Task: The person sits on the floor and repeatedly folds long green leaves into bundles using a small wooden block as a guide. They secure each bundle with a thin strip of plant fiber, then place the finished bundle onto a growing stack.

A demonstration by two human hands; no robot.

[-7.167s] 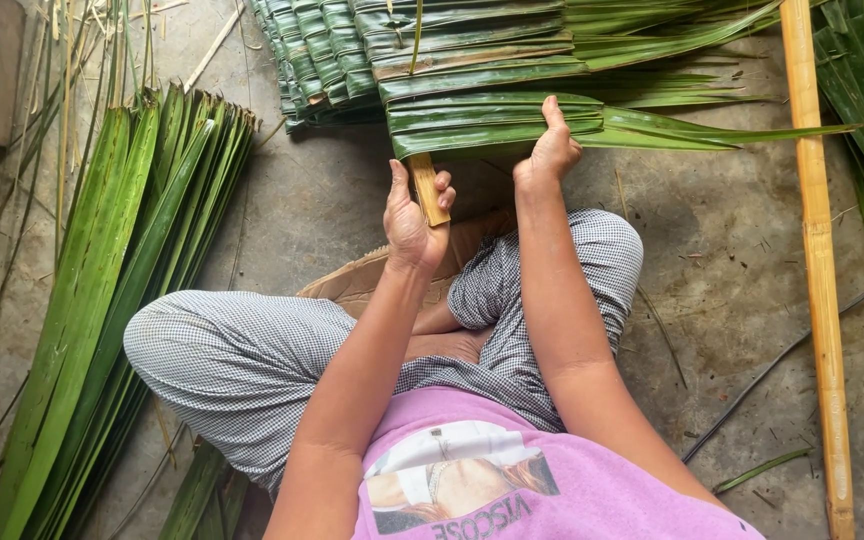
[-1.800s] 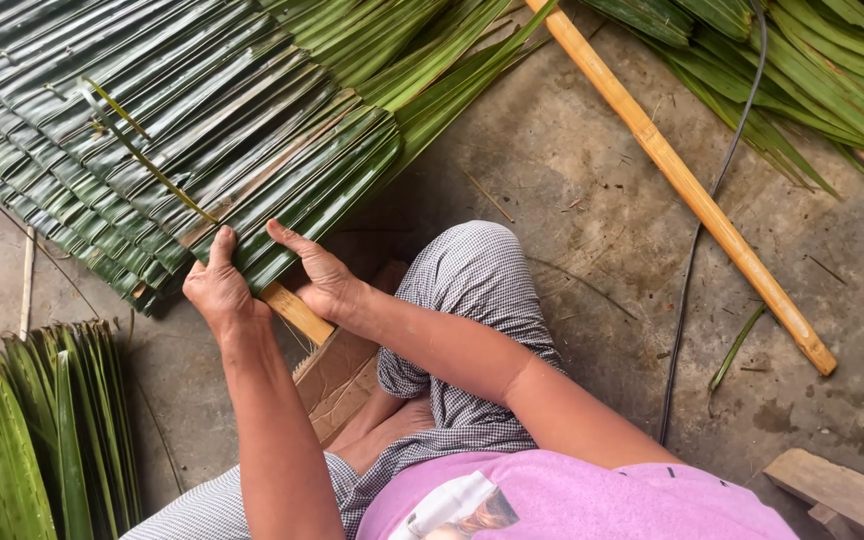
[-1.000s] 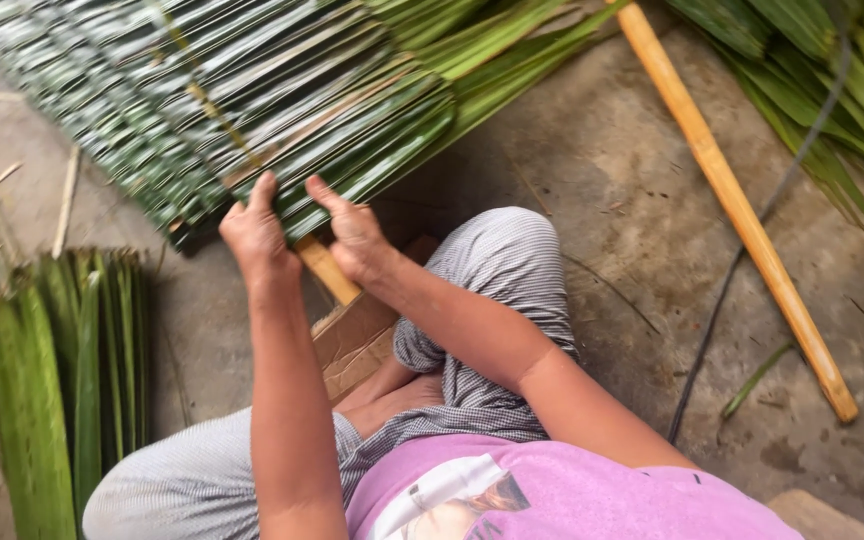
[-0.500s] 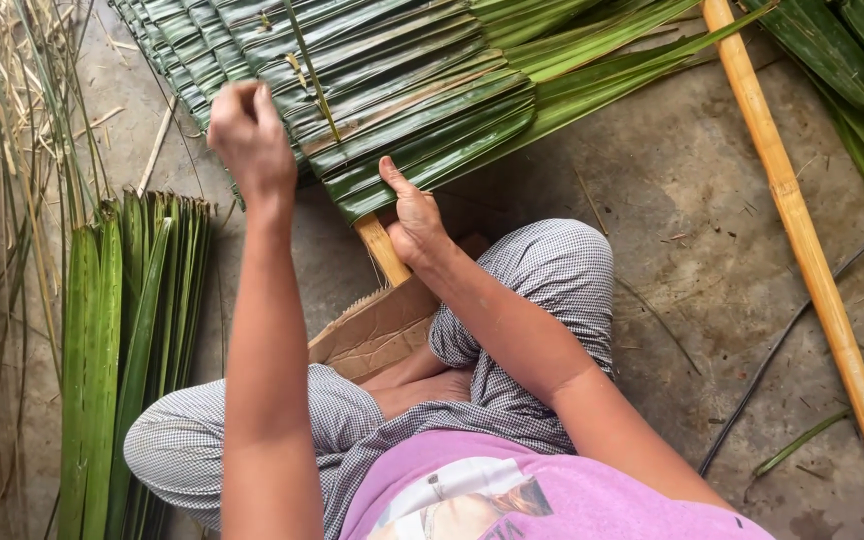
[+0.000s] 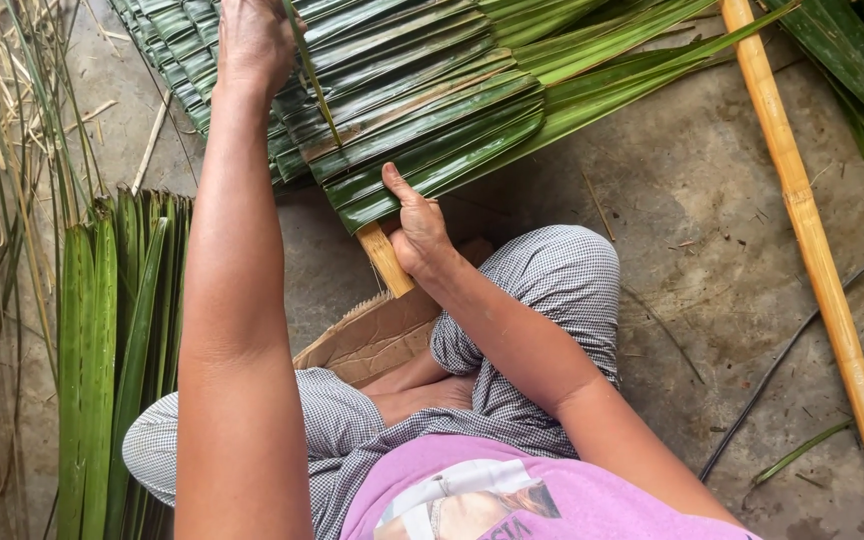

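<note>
top: pink printed T-shirt | trousers: grey-white small-check cloth | arms bare, sleeveless below elbow

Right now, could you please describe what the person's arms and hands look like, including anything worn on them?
Both arms are bare from the shoulder area down. The left hand and the right hand wear no gloves, and no rings, watch or bracelets are visible. The only sleeve in view is the short sleeve of a pink printed T-shirt, worn above checked grey-and-white trousers.
</note>
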